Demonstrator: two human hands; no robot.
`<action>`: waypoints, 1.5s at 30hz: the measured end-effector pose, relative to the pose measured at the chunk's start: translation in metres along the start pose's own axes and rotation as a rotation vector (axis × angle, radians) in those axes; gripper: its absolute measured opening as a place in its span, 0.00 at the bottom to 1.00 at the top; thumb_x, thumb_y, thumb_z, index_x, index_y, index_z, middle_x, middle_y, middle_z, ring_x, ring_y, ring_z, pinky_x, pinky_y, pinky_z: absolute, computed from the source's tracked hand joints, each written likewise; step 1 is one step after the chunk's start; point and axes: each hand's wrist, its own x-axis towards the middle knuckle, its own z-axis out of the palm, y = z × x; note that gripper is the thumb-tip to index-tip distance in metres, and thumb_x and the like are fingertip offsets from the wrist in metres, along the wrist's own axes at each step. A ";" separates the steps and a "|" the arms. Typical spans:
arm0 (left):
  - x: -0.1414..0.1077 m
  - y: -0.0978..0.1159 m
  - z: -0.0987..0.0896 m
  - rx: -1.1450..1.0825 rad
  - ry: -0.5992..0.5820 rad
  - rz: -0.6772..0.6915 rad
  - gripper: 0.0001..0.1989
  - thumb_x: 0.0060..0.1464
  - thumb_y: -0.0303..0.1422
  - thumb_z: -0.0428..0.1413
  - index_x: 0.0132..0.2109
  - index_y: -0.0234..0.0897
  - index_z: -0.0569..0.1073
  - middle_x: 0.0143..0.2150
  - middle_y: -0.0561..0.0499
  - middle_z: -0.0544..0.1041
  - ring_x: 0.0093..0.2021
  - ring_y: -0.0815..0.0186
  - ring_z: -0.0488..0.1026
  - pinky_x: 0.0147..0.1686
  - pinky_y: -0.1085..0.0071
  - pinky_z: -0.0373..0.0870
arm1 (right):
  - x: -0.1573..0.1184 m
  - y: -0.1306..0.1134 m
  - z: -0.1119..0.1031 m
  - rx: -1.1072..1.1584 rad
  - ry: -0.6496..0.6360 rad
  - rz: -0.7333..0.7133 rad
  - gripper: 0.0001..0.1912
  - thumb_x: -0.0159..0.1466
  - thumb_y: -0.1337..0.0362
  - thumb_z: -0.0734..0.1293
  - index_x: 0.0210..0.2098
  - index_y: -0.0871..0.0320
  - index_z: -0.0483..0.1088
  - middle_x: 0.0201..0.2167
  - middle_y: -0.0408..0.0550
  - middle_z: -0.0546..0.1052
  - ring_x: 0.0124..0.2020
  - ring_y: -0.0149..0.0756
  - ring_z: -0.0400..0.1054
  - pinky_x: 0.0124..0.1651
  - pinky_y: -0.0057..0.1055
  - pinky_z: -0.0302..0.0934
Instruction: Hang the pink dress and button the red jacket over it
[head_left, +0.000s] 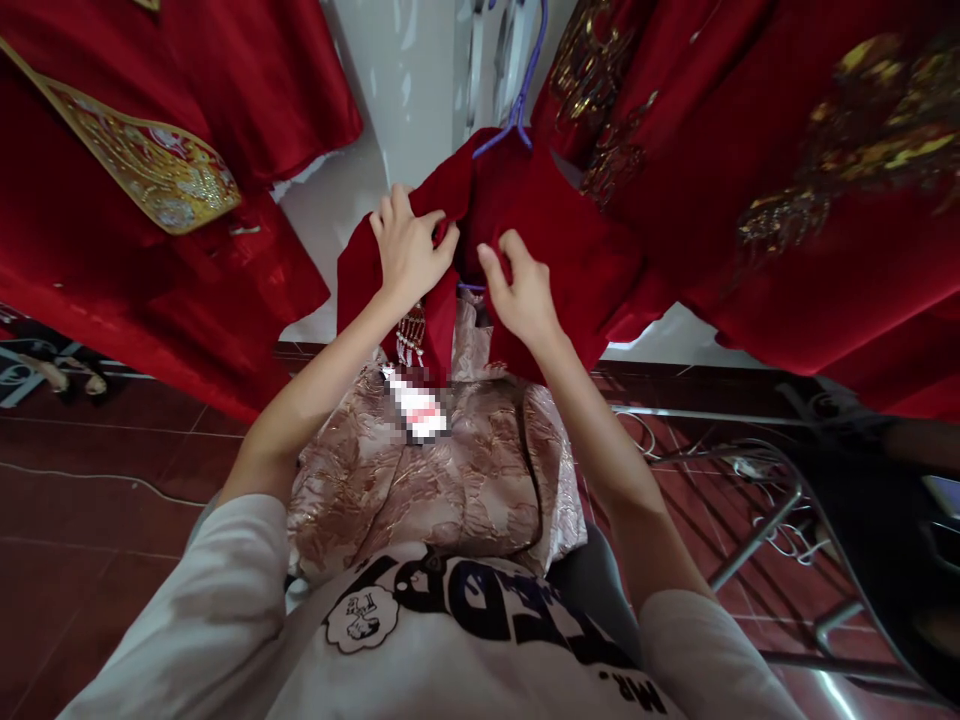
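Note:
A short red jacket [585, 230] hangs in front of me on a purple wire hanger [517, 115], its front parted in the middle. My left hand [409, 245] is closed on the jacket's left front edge, thumb and fingers bent around the cloth. On the opposite front edge, my right hand [521, 285] is closed too, with the fingers curled and the thumb near the opening. Below my left hand dangles a beaded tassel ornament [411, 335], and under it a blurred white tag [420, 408]. A pink and gold brocade garment [420, 490] spreads beneath the jacket, over my lap.
Red garments with gold embroidery [169, 170] hang at the left, and more red embroidered cloth [750, 200] hangs at the right. A black chair or table with metal legs [765, 520] stands at the lower right. Cables [787, 530] lie on the red tiled floor [97, 500].

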 end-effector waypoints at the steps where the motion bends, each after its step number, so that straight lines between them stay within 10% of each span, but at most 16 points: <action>1: 0.001 0.000 -0.001 -0.012 -0.019 -0.015 0.12 0.64 0.46 0.57 0.47 0.48 0.80 0.49 0.39 0.73 0.65 0.43 0.63 0.58 0.46 0.67 | -0.001 -0.002 0.003 0.027 -0.023 -0.018 0.29 0.71 0.35 0.54 0.48 0.50 0.70 0.39 0.48 0.76 0.43 0.39 0.75 0.55 0.40 0.71; 13: -0.045 0.084 -0.017 -0.041 -0.202 -0.036 0.05 0.63 0.35 0.61 0.44 0.41 0.74 0.56 0.38 0.72 0.63 0.39 0.66 0.59 0.39 0.64 | -0.013 0.021 -0.003 0.150 -0.062 0.008 0.17 0.70 0.43 0.63 0.49 0.47 0.67 0.39 0.44 0.75 0.42 0.40 0.73 0.50 0.43 0.73; 26: -0.070 0.069 -0.015 -0.406 -0.171 -0.282 0.15 0.59 0.24 0.60 0.50 0.43 0.68 0.41 0.51 0.80 0.41 0.68 0.80 0.40 0.72 0.77 | -0.035 0.019 0.001 0.372 -0.012 -0.036 0.15 0.68 0.51 0.66 0.51 0.48 0.67 0.42 0.45 0.73 0.45 0.36 0.73 0.52 0.37 0.72; 45: -0.068 0.098 -0.054 -0.203 -0.228 -0.062 0.05 0.61 0.29 0.58 0.44 0.41 0.75 0.43 0.50 0.81 0.42 0.63 0.79 0.43 0.67 0.77 | -0.051 -0.012 -0.015 0.249 0.122 -0.075 0.13 0.69 0.50 0.68 0.49 0.45 0.79 0.46 0.47 0.79 0.50 0.42 0.76 0.57 0.45 0.77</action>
